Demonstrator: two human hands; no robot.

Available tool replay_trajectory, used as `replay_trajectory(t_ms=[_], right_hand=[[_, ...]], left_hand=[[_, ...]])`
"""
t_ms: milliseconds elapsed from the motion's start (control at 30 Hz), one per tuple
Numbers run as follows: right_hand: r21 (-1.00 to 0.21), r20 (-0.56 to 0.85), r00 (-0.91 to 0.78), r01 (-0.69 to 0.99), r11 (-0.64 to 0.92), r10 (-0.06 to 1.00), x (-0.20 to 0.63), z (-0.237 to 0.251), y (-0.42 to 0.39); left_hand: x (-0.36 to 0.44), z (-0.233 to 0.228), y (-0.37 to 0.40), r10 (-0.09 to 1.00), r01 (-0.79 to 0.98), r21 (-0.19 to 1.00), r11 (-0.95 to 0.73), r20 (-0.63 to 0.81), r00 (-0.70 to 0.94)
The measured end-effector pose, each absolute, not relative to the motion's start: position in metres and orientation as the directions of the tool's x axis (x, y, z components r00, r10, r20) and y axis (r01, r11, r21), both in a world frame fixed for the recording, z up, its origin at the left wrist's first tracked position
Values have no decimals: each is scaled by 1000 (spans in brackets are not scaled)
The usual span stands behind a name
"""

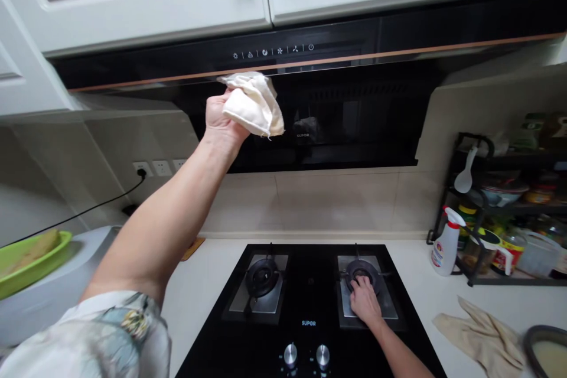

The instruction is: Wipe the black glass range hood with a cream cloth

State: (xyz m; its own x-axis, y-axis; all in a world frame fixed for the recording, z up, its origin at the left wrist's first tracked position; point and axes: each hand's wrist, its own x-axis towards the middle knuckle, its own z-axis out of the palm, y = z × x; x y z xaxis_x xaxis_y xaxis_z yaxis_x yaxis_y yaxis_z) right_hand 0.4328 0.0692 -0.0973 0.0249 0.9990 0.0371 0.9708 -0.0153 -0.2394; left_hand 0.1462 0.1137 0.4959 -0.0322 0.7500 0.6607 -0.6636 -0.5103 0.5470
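Note:
My left hand [220, 113] is raised to the range hood and closed around a folded cream cloth [254, 105]. The cloth lies at the hood's lower front edge, just under the copper-coloured strip [177, 76]. Low on the right, my right hand [364, 301] rests with its fingers apart on the right burner [362, 274] of the black gas stove [310, 283]. Its fingertips touch the middle of the burner and hide part of it. The left burner [261, 277] stands uncovered.
White cabinets [146, 6] hang above the hood. At the right are a spray bottle [446, 245], a black rack [482, 277] with jars, a crumpled beige cloth [482, 333] and a bowl [543, 348]. A green basin [38, 263] sits at the left, near a plugged-in cord [110, 196].

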Motion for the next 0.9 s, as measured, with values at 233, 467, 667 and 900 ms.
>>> replay_trajectory(t_ms=[233, 467, 667, 900], right_hand=[[-222, 32, 25, 975, -17, 999, 434, -97, 69], [-222, 46, 24, 975, -13, 999, 435, -100, 68], [-197, 62, 21, 980, -9, 998, 435, -103, 69], [-227, 49, 40, 974, -28, 998, 435, -102, 69]], left_hand=[[76, 498, 123, 729, -642, 485, -594, 661, -175], [57, 500, 141, 730, -646, 442, -623, 624, -277], [120, 494, 140, 715, -575, 517, -635, 674, -184], [217, 496, 122, 772, -663, 580, -474, 636, 5]])
